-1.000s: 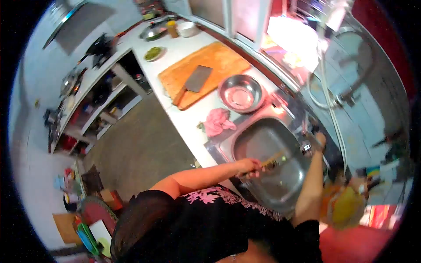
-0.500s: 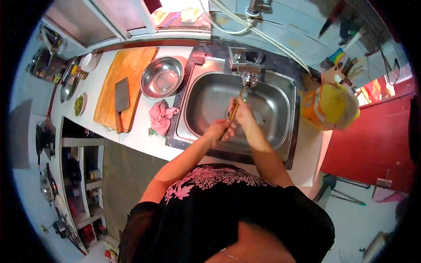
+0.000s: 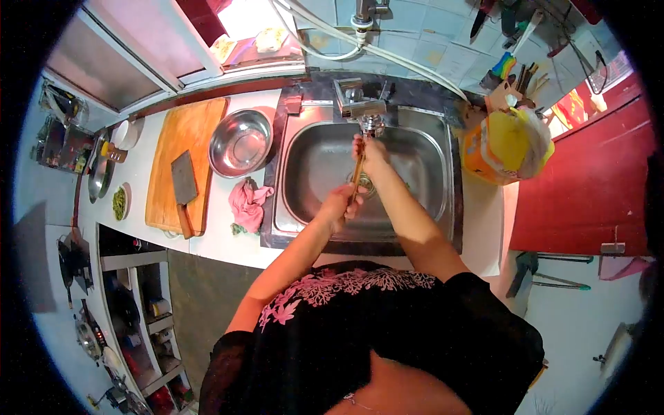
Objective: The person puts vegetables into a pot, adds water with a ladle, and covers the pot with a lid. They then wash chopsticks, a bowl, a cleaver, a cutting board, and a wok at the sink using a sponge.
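Over the steel sink (image 3: 294, 173), both my hands hold a long, thin brown stick (image 3: 358, 170); whether it is one piece or several laid together I cannot make out. My left hand (image 3: 337, 206) is closed round its lower end. Higher up, just beneath the faucet (image 3: 366, 108), my right hand (image 3: 373, 155) is closed on the upper part. The stick slants a little between them. Behind it, the drain (image 3: 366, 183) is partly hidden.
Left of the sink are a metal bowl (image 3: 240, 143), a pink cloth (image 3: 247, 205) and a cutting board (image 3: 162, 200) bearing a cleaver (image 3: 184, 178). Farther left stands a dish of green pieces (image 3: 120, 202). A yellow bag-covered container (image 3: 508, 145) stands on the right.
My right hand has moved up the stick, closer to the faucet, while my left hand stays on the lower end. The stick stands more upright. The whole view has shifted slightly.
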Demonstrator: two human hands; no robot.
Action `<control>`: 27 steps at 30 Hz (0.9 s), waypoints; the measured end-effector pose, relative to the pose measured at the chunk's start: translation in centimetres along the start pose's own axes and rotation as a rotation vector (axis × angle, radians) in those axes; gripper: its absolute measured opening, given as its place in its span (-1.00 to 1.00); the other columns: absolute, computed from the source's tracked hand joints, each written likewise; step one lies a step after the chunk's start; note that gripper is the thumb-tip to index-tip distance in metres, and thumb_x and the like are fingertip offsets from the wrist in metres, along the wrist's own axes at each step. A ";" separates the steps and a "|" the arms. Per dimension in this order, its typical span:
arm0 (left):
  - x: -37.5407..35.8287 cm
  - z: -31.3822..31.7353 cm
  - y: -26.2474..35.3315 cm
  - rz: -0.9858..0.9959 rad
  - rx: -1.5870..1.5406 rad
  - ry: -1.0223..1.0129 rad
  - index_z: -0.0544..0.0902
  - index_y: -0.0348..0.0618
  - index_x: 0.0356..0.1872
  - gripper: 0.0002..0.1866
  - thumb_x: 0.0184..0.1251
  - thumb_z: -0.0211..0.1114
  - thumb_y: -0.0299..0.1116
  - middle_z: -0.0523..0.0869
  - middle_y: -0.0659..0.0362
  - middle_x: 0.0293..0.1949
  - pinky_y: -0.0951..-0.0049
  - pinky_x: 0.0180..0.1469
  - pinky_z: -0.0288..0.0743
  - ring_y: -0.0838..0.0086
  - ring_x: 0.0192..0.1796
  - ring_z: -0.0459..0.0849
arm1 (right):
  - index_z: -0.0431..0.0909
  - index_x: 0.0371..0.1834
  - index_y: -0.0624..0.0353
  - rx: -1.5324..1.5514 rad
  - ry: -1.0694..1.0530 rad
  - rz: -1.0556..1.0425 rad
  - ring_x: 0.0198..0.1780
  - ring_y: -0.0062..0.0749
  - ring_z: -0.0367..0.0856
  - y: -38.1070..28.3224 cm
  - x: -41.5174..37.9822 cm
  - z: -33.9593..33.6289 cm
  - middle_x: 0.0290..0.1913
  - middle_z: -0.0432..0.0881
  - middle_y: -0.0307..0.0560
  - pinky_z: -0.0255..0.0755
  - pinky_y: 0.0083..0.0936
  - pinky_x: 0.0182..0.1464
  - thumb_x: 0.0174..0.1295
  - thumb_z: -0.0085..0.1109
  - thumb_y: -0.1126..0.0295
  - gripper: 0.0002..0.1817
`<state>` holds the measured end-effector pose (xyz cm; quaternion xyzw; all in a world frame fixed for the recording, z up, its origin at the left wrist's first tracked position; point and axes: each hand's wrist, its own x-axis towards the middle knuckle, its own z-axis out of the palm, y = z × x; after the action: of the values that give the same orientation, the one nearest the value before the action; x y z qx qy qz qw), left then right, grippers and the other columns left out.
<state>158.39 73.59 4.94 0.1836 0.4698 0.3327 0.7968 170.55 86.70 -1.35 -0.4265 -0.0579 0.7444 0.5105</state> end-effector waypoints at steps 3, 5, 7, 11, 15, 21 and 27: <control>0.3 -0.9 0.0 0.077 0.053 0.084 0.54 -0.14 -0.34 -0.72 0.39 -0.05 -0.20 0.46 0.29 -0.62 0.64 -0.74 0.05 0.66 -0.76 0.22 | 0.45 -0.24 0.24 -0.031 0.083 -0.080 -0.54 -0.39 0.48 -0.2 -0.1 1.5 -0.45 0.53 -0.09 0.45 -0.48 -0.50 0.35 -0.24 0.31 -0.73; -0.4 -1.7 0.2 0.084 0.088 0.080 0.54 -0.13 -0.37 -0.72 0.38 -0.03 -0.19 0.46 0.30 -0.63 0.64 -0.73 0.07 0.65 -0.76 0.23 | 0.44 -0.24 0.22 -0.014 0.135 -0.122 -0.55 -0.39 0.47 0.6 -0.7 2.3 -0.45 0.53 -0.09 0.43 -0.46 -0.52 0.35 -0.24 0.31 -0.74; 0.1 -1.9 -0.2 0.121 0.147 0.103 0.55 -0.12 -0.39 -0.71 0.39 -0.04 -0.18 0.45 0.31 -0.65 0.63 -0.74 0.07 0.65 -0.76 0.22 | 0.43 -0.25 0.21 0.047 0.182 -0.148 -0.58 -0.42 0.42 1.5 -2.7 3.3 -0.48 0.50 -0.11 0.38 -0.46 -0.57 0.35 -0.25 0.30 -0.75; 1.5 -1.8 -1.0 0.117 0.225 0.130 0.49 -0.15 -0.35 -0.74 0.38 -0.02 -0.19 0.39 0.31 -0.69 0.60 -0.76 0.09 0.61 -0.79 0.19 | 0.40 -0.28 0.15 -0.073 0.149 -0.023 -0.68 -0.55 0.19 1.9 -2.8 2.0 -0.58 0.35 -0.24 0.10 -0.58 -0.69 0.35 -0.27 0.29 -0.76; -0.3 -0.3 -0.5 0.030 0.119 0.053 0.45 -0.11 -0.40 -0.75 0.39 -0.03 -0.18 0.39 0.30 -0.70 0.56 -0.77 0.11 0.59 -0.80 0.19 | 0.40 -0.37 0.13 -0.007 0.139 -0.019 -0.72 -0.60 0.16 -0.2 -0.4 0.8 -0.60 0.32 -0.29 0.04 -0.64 -0.75 0.35 -0.22 0.25 -0.75; 1.8 -1.3 -0.5 0.119 0.138 0.158 0.46 -0.06 -0.44 -0.75 0.36 -0.10 -0.21 0.34 0.33 -0.71 0.59 -0.78 -0.03 0.62 -0.80 0.15 | 0.39 -0.40 0.09 -0.077 0.166 -0.001 -0.75 -0.59 0.16 3.3 -2.9 1.8 -0.62 0.36 -0.28 0.01 -0.60 -0.77 0.34 -0.16 0.15 -0.72; -1.1 0.1 0.1 -0.026 0.095 0.012 0.42 -0.09 -0.43 -0.78 0.39 -0.08 -0.26 0.37 0.30 -0.73 0.57 -0.75 0.12 0.60 -0.78 0.22 | 0.38 -0.46 0.06 -0.056 0.179 -0.053 -0.76 -0.69 0.06 -0.3 0.2 0.7 -0.67 0.24 -0.39 -0.08 -0.65 -0.78 0.33 -0.17 0.11 -0.68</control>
<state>158.07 72.87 5.77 0.2132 0.4924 0.3006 0.7885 170.24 87.29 -0.89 -0.5037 -0.0440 0.6876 0.5211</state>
